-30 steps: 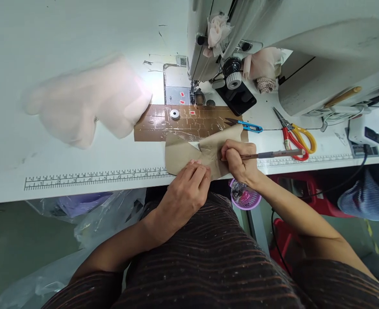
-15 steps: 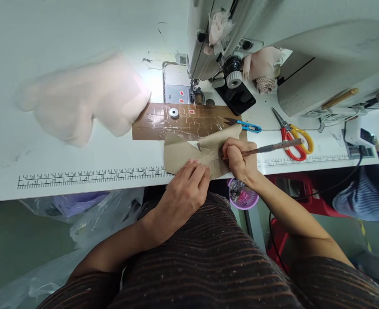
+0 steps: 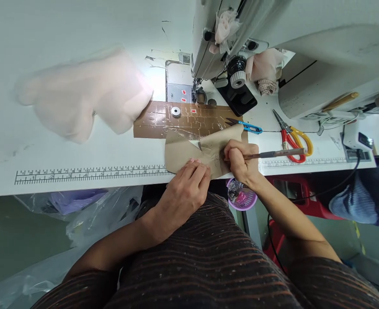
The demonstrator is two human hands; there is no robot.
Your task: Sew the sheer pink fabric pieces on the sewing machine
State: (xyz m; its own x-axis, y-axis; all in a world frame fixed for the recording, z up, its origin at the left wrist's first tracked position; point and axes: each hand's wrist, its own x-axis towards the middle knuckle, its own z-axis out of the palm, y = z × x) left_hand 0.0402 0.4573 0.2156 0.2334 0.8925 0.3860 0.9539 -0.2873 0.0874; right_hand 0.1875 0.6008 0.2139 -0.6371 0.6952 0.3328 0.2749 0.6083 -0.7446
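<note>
A white table (image 3: 63, 25) fills most of the view, its near edge running just ahead of the person's striped top, with printed ruler marks (image 3: 89, 174) along it; below lie greenish floor (image 3: 2, 240) and clear plastic bags (image 3: 96, 214). The sewing machine (image 3: 331, 47) walls in the far right, its needle area well ahead of both hands. Sheer pink cloth (image 3: 89, 94) spreads at left, white tabletop lying between it and the ruler marks. A brown strip (image 3: 147, 122) runs under the far side of the tan paper piece (image 3: 181, 150), which lies near the table's front edge. The left hand (image 3: 189, 189) rests palm down on that paper, fingers side by side. The right hand (image 3: 241, 161) is clamped on a pen (image 3: 276, 153), its tip hidden, its back end overlapping the scissors (image 3: 294, 141) in view. A purple basket (image 3: 248, 204) sits below the edge, blue snips (image 3: 250, 127) lie just past the right hand, and a bobbin (image 3: 175, 111) is on the strip.
</note>
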